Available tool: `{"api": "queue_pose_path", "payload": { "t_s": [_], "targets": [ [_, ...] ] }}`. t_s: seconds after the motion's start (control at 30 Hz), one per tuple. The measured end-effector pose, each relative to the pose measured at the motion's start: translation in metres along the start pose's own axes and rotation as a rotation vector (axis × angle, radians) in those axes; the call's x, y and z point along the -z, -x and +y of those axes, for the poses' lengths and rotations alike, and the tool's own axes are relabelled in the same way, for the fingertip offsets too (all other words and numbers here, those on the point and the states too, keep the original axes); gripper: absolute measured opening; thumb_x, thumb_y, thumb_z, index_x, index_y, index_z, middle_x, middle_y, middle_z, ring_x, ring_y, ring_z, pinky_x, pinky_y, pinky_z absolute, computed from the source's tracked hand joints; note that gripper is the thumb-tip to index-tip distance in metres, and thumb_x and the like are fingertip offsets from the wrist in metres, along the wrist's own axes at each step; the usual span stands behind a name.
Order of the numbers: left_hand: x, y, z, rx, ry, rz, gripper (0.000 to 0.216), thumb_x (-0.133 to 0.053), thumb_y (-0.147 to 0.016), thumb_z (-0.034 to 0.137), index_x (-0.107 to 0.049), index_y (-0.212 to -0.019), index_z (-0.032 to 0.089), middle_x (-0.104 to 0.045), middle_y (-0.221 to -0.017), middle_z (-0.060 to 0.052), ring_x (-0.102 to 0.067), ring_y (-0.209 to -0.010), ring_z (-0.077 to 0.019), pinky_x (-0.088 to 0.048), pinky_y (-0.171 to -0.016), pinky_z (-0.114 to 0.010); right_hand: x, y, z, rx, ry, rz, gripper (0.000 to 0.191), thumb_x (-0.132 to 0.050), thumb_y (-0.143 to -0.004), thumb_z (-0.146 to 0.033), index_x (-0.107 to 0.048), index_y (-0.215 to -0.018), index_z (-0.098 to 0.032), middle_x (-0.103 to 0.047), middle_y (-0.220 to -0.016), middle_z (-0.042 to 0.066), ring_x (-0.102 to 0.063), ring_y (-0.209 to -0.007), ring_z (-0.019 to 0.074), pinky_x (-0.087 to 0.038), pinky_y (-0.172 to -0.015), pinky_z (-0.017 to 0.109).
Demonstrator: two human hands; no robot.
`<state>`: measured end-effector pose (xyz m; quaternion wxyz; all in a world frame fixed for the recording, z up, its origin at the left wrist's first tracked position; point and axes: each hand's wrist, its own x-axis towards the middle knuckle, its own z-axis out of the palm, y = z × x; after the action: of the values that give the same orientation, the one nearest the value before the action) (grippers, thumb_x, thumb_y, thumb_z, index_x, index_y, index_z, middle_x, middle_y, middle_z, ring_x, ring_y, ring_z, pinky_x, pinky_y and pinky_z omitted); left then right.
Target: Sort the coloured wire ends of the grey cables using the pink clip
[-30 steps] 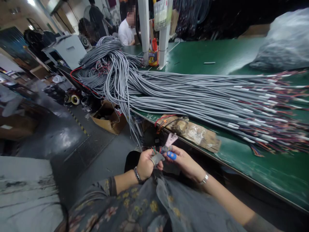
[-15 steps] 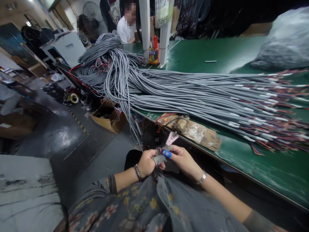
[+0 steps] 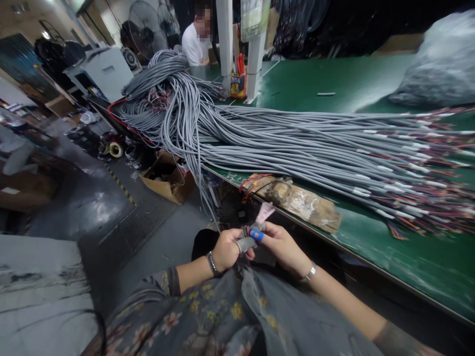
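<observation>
My left hand (image 3: 226, 251) is closed around the end of a grey cable that hangs down from the bench edge. Its thin coloured wires (image 3: 245, 231) come out between my hands. Fingers of my right hand (image 3: 285, 248) are closed on these wires, with blue tape wrapped on the thumb. Grey wrapping (image 3: 246, 244) covers a digit of my left hand. A pale pink strip (image 3: 265, 211) sticks up just beyond my right fingers; what it belongs to is unclear. The wire tips are hidden by my fingers.
Many grey cables (image 3: 260, 131) lie across the green bench (image 3: 426, 267), their stripped ends at the right. A stained board (image 3: 308, 205) lies at the near edge. An open carton (image 3: 168, 183) stands on the floor. A person (image 3: 195, 44) sits beyond a white post (image 3: 224, 44).
My hands keep almost the same hold and position. The pink strip has turned slightly and looks less forked. The view has shifted a little, and a dark-haired head in the background is out of sight.
</observation>
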<state>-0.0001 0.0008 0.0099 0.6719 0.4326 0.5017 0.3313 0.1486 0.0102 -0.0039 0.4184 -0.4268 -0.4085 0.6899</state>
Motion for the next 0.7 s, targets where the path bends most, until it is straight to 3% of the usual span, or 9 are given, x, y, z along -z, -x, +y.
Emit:
{"api": "queue_pose_path", "payload": {
  "t_s": [0.17, 0.37, 0.47, 0.6, 0.7],
  "targets": [
    [0.0, -0.001, -0.004, -0.022, 0.03, 0.031, 0.043, -0.071, -0.06, 0.057, -0.06, -0.055, 0.015, -0.058, -0.045, -0.003, -0.054, -0.043, -0.0133, -0.043, -0.047, -0.025, -0.001, 0.001, 0.004, 0.012, -0.049, 0.081, 0.036, -0.082, -0.055, -0.051, -0.065, -0.063, -0.019, -0.062, -0.059, -0.001, -0.05, -0.053, 0.0124, -0.041, -0.055, 0.027],
    [0.005, -0.003, -0.009, -0.05, 0.078, 0.037, 0.043, -0.071, -0.063, 0.055, -0.061, -0.057, 0.013, -0.058, -0.046, -0.003, -0.053, -0.041, -0.012, -0.042, -0.046, -0.024, 0.006, 0.001, 0.007, -0.046, -0.152, -0.016, 0.037, -0.083, -0.054, -0.049, -0.065, -0.061, -0.018, -0.057, -0.056, -0.002, -0.046, -0.053, 0.0105, -0.039, -0.055, 0.026],
    [0.007, -0.004, -0.007, -0.034, 0.143, 0.031, 0.043, -0.074, -0.058, 0.054, -0.062, -0.057, 0.013, -0.057, -0.044, -0.002, -0.05, -0.037, -0.0109, -0.04, -0.042, -0.023, 0.015, -0.003, 0.011, -0.028, -0.25, 0.018, 0.041, -0.078, -0.059, -0.057, -0.065, -0.063, -0.018, -0.053, -0.054, -0.003, -0.044, -0.052, 0.0106, -0.04, -0.054, 0.025],
    [0.007, -0.007, -0.001, 0.004, 0.183, -0.037, 0.042, -0.077, -0.054, 0.051, -0.063, -0.058, 0.012, -0.056, -0.042, -0.002, -0.048, -0.034, -0.0103, -0.039, -0.039, -0.023, 0.021, -0.013, 0.009, -0.051, -0.323, 0.055, 0.05, -0.067, -0.063, -0.069, -0.067, -0.071, -0.019, -0.054, -0.056, -0.002, -0.043, -0.05, 0.0105, -0.041, -0.049, 0.024],
    [0.006, -0.011, 0.003, 0.039, 0.2, -0.099, 0.041, -0.077, -0.053, 0.049, -0.063, -0.058, 0.011, -0.055, -0.042, -0.001, -0.047, -0.033, -0.0099, -0.038, -0.037, -0.022, 0.018, -0.018, 0.002, -0.024, -0.319, 0.023, 0.049, -0.067, -0.063, -0.068, -0.068, -0.072, -0.019, -0.055, -0.058, -0.002, -0.043, -0.051, 0.0102, -0.041, -0.048, 0.023]
  ]
}}
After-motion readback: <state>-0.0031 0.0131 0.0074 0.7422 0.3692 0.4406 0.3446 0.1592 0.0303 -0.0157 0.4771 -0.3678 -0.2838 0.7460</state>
